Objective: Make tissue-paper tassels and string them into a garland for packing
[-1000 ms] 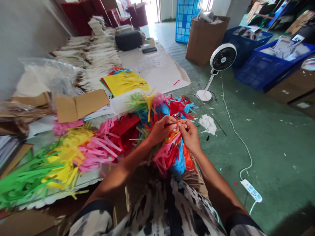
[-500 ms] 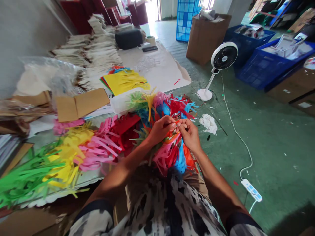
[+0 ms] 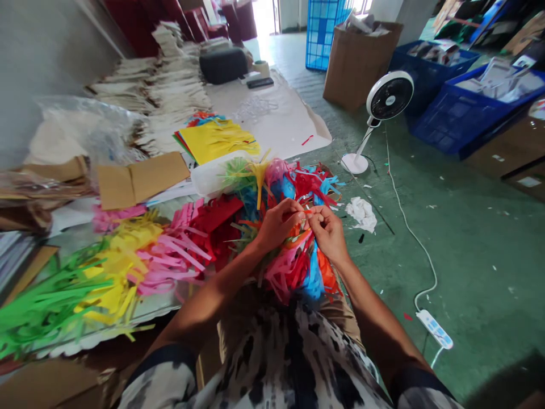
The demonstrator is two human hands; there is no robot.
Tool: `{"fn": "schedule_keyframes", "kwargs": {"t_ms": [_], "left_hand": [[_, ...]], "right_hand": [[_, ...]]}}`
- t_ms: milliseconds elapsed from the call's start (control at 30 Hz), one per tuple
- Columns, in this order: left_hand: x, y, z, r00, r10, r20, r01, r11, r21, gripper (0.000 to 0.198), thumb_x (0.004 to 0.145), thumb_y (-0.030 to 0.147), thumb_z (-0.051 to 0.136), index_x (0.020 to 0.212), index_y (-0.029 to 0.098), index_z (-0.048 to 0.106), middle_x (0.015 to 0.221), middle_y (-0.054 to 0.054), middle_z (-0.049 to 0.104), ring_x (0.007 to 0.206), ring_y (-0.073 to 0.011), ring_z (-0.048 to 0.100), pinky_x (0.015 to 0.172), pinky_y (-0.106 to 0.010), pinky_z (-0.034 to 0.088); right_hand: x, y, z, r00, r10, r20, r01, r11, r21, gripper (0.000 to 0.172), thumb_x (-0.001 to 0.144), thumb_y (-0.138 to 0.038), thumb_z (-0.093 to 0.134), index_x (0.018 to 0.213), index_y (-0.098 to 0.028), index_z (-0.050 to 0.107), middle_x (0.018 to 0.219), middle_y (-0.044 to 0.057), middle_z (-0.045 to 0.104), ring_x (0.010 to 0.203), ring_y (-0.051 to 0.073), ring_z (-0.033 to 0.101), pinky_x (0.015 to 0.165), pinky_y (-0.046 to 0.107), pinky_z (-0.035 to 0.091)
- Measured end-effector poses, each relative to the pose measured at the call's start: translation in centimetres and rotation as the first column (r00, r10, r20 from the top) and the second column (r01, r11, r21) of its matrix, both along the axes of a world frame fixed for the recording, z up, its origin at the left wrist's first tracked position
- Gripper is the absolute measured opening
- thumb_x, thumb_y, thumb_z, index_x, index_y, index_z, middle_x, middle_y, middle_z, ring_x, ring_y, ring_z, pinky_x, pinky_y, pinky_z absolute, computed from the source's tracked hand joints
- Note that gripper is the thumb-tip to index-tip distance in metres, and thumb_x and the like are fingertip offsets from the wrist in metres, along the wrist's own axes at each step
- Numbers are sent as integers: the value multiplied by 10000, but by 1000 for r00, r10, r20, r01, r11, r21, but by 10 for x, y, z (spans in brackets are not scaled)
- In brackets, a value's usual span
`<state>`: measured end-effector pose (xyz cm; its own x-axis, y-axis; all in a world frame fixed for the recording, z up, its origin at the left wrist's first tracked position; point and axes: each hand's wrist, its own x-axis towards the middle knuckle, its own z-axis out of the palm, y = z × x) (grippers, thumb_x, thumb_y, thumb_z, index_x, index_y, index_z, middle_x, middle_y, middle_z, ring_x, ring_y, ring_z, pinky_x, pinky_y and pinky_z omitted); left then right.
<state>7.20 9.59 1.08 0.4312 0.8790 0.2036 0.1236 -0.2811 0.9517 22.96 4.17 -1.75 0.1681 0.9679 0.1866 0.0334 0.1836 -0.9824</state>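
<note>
My left hand (image 3: 279, 224) and my right hand (image 3: 327, 233) meet above a thick bundle of fringed tissue paper (image 3: 293, 267) in pink, red, blue and orange, resting on my lap. Their fingertips pinch a thin orange strip (image 3: 307, 210) between them. The strip's ends are hidden by my fingers. Beside my left forearm lie fringed sheets in green (image 3: 46, 301), yellow (image 3: 119, 272), pink (image 3: 170, 261) and red (image 3: 215, 224). A stack of yellow fringed paper (image 3: 217, 142) lies farther ahead.
Cardboard pieces (image 3: 142, 179) and stacks of pale bags (image 3: 170, 96) fill the left. On the green floor stand a white fan (image 3: 389, 96), crumpled white paper (image 3: 361, 215) and a power strip (image 3: 434, 329) with its cable. Blue crates (image 3: 477, 108) stand at the back right.
My hands stay close together on the orange strip, with only slight finger movement. The whole view has shifted slightly, with the fan and crates sitting a little higher and farther right.
</note>
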Motion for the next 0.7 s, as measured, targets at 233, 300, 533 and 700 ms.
{"fn": "schedule_keyframes", "kwargs": {"t_ms": [233, 300, 533, 700], "left_hand": [[3, 2, -5, 995, -28, 93, 37, 995, -91, 111, 909, 306, 666, 889, 205, 626, 748, 21, 665, 697, -137, 638, 729, -287, 508], [3, 0, -5, 997, -27, 71, 32, 997, -71, 106, 910, 301, 664, 886, 205, 629, 759, 18, 670, 707, -139, 638, 735, -288, 507], [0, -8, -5, 987, 78, -140, -57, 988, 142, 65, 922, 273, 685, 958, 219, 684, 871, -1, 747, 798, -155, 689, 772, -279, 522], [-3, -13, -8, 940, 221, -259, -66, 865, 497, 70, 975, 251, 668, 989, 232, 734, 975, -29, 796, 891, -167, 747, 810, -272, 545]], "right_hand": [[1, 1, -4, 1000, 11, 24, -10, 1000, -10, 302, 1016, -536, 585, 1029, -243, 656, 780, 7, 710, 678, 170, 613, 675, 310, 456], [1, 0, -4, 1000, 17, 11, -16, 1000, -6, 299, 1016, -533, 582, 1007, -242, 650, 789, 10, 712, 681, 170, 620, 674, 312, 459], [1, -2, 1, 1000, 5, -22, -5, 1000, 10, 148, 968, -378, 620, 948, -235, 654, 732, -11, 693, 642, 157, 599, 644, 302, 445], [1, -2, 2, 1000, -12, -26, 12, 1000, 13, 91, 934, -303, 608, 924, -223, 650, 688, -37, 643, 607, 135, 542, 613, 283, 404]]}}
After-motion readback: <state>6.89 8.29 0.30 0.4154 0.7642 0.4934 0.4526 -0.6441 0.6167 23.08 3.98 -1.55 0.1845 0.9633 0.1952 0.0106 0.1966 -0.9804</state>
